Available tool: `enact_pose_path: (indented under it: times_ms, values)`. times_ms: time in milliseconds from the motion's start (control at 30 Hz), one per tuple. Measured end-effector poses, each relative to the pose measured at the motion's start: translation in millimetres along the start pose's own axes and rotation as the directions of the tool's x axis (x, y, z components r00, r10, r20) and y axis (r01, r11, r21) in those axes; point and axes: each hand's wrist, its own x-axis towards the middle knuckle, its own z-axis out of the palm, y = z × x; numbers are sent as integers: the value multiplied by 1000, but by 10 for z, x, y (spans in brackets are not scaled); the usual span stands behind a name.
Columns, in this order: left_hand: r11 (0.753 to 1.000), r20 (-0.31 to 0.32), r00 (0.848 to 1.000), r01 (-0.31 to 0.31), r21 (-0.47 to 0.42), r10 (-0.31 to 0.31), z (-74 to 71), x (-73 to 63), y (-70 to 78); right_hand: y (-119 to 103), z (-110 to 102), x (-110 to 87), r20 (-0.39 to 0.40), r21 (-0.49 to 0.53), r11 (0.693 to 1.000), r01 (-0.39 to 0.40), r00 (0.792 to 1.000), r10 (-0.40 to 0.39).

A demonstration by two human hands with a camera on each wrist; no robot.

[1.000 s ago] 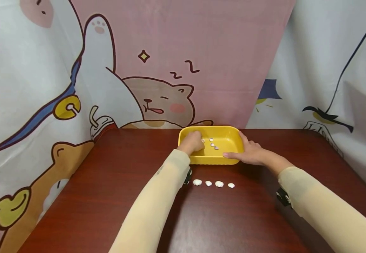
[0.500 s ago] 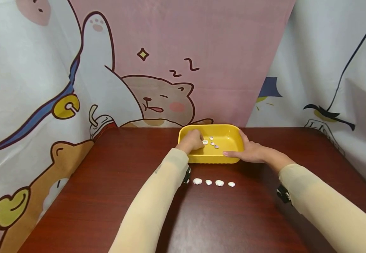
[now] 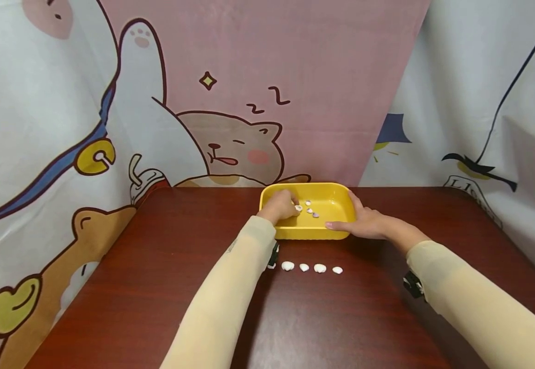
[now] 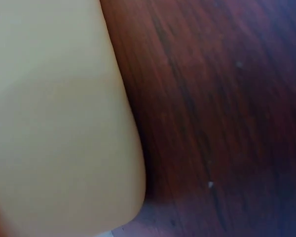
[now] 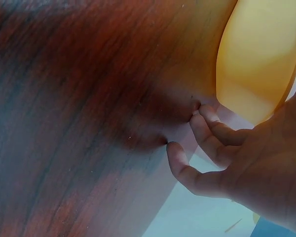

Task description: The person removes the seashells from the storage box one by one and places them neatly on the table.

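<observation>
My left hand (image 3: 282,205) reaches into the left part of a yellow plastic tub (image 3: 311,233). Its curled fingers pinch a small white seashell (image 3: 298,208), and much of the grip is hidden by the hand. Three more small seashells (image 3: 309,210) with purplish marks lie on the tub floor to the right. At the tub's right end, my right hand (image 3: 369,223) holds it, thumb over the front rim. In the right wrist view several fingers (image 5: 177,158) bend down with their tips at the tabletop beside the tub wall. Only the sleeve and table show in the left wrist view.
A row of white seashells (image 3: 320,268) lies on the dark wooden table (image 3: 341,323) in front of the tub. The leftmost shell (image 3: 272,266) is partly hidden by the left wrist. A printed cartoon curtain (image 3: 332,92) hangs right behind the table.
Inside the tub my left fingers have shifted slightly, and more of the white seashell at their tips shows now. The right hand and tub stay in place.
</observation>
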Motion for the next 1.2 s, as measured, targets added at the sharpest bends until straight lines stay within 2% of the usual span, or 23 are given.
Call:
enact_pose_path:
  times_ms: [333,533,767,900,1067,1200]
  values:
    - [999,-11,999,29,-29,-30,-14,6,1,21,15,14,-3,1,1000,2,1000,-2]
    - [998,-2,1000,-14,-57,13,-126,-20,37,34,7,11,2,-3,1000,8,1000,-8]
    - [977,84,995,-40,-211,59,-382,-82,69,30,-14,4,-1,-2,1000,-6,1000,6]
    - [965,105,988,-83,-250,112,-504,-136,64,21,-17,8,-2,-1,1000,-7,1000,7]
    - [948,101,982,-124,-293,160,-607,-234,61,23,-15,12,1,0,1000,-3,1000,3]
    - [942,73,980,-156,-298,186,-675,-329,39,26,-11,16,-1,-5,1000,0,1000,0]
